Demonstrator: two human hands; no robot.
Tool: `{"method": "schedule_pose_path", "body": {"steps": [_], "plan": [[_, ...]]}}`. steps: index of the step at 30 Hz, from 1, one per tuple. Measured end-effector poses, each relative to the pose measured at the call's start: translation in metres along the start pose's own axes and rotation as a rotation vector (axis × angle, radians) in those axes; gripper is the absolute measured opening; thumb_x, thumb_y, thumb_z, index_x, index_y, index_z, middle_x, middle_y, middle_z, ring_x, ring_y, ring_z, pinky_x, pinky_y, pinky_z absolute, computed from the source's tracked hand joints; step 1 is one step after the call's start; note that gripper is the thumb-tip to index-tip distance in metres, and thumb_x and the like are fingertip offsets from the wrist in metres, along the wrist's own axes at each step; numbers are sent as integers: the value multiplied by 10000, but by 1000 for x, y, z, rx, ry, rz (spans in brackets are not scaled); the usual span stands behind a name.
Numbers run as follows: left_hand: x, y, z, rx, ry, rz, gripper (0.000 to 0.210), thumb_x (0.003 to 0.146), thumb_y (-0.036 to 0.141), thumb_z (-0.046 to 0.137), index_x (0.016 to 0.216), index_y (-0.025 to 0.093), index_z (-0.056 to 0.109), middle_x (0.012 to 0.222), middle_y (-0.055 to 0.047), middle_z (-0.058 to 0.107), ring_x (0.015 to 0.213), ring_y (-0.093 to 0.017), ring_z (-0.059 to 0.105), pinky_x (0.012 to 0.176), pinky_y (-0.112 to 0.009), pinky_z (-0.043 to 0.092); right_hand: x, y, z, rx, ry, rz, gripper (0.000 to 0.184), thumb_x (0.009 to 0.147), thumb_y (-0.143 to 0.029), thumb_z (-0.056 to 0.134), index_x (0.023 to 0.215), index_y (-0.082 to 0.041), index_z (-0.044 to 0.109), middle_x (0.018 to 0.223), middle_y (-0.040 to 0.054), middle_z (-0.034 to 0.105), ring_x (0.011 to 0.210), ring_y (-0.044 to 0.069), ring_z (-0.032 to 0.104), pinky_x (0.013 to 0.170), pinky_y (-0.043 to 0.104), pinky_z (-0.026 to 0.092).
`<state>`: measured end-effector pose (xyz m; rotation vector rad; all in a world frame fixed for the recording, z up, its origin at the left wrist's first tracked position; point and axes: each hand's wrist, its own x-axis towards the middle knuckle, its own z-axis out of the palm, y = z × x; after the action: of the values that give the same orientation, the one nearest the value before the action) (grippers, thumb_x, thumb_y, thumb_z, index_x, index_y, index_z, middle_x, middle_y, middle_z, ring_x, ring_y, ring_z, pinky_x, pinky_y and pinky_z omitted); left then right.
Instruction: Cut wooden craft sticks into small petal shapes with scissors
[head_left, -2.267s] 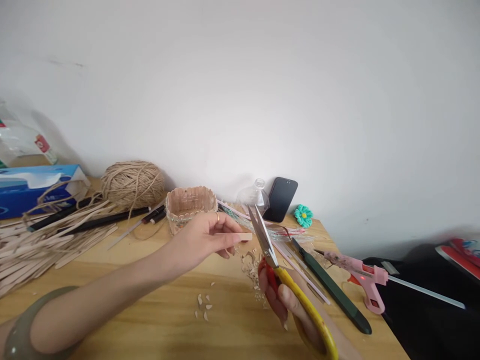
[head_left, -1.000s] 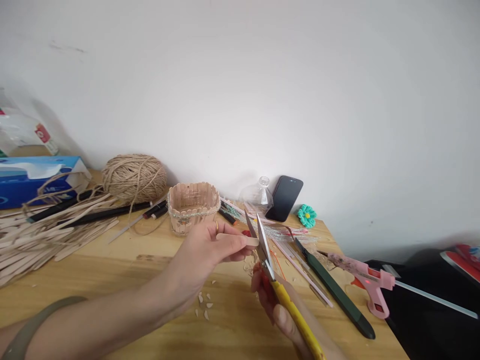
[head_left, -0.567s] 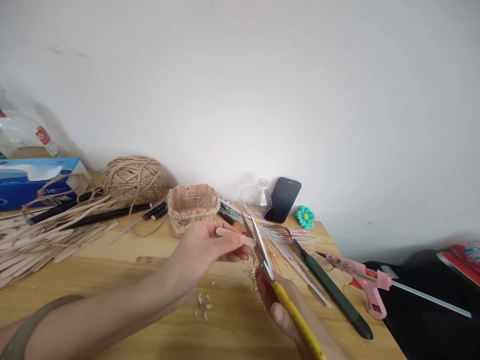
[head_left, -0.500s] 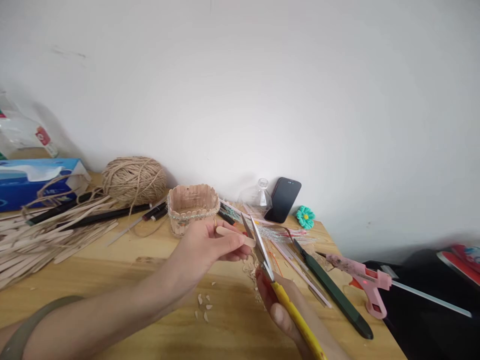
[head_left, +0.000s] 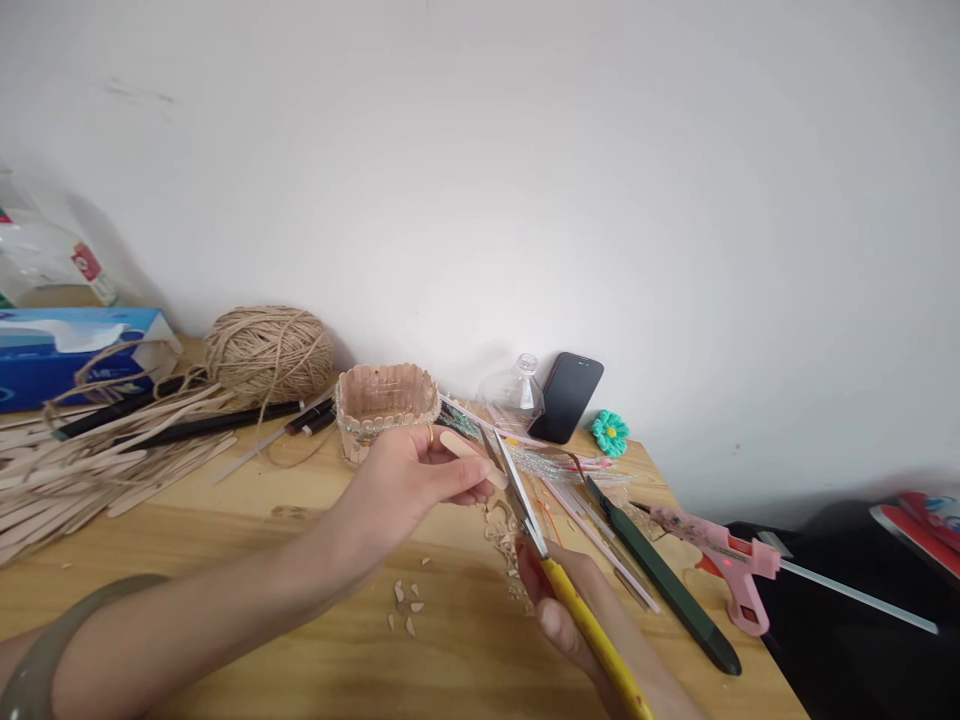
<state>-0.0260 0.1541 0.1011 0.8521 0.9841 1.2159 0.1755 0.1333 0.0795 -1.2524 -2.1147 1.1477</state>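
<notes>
Between the thumb and fingers of my left hand (head_left: 420,470) is a short wooden craft stick (head_left: 459,445) with a rounded end. My right hand (head_left: 559,610) grips yellow-handled scissors (head_left: 577,610), their blades slightly apart and pointing up and away, right beside the stick's near end. Whether the blades touch the stick I cannot tell. Just behind my left hand stands a small basket (head_left: 386,390) made of craft sticks, with a silvery trim round it. Small wood clippings (head_left: 405,595) lie on the table below my hands.
Loose craft sticks (head_left: 45,490), a twine ball (head_left: 268,350) and a tissue box (head_left: 82,365) are on the left. A phone (head_left: 568,398) leans on the wall beside a clear bottle top (head_left: 525,385) and green flower (head_left: 610,433). A dark-green tool (head_left: 667,590) and pink glue gun (head_left: 731,560) lie right.
The stick in my left hand has tilted, its far end now higher and its near end lower by the blades. The scissors have hardly moved.
</notes>
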Motion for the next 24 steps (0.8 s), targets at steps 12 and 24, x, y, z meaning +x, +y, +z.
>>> {"method": "schedule_pose_path", "body": {"steps": [12, 24], "plan": [[3, 1, -1, 16, 61, -14, 119, 652, 184, 716, 605, 125, 624, 562, 19, 666, 558, -72, 600, 581, -178, 486, -2, 7, 5, 54, 44, 22, 545, 756, -733, 430, 726, -191, 473, 697, 8, 437, 638, 164, 404, 545, 266, 315], [0, -7, -1, 11, -56, -41, 127, 661, 231, 715, 681, 155, 614, 674, 1, 674, 670, -109, 612, 602, -204, 482, 5, 10, 8, 276, -83, -12, 515, 784, -720, 387, 805, -210, 464, 680, -19, 363, 636, 165, 387, 599, 291, 343]]}}
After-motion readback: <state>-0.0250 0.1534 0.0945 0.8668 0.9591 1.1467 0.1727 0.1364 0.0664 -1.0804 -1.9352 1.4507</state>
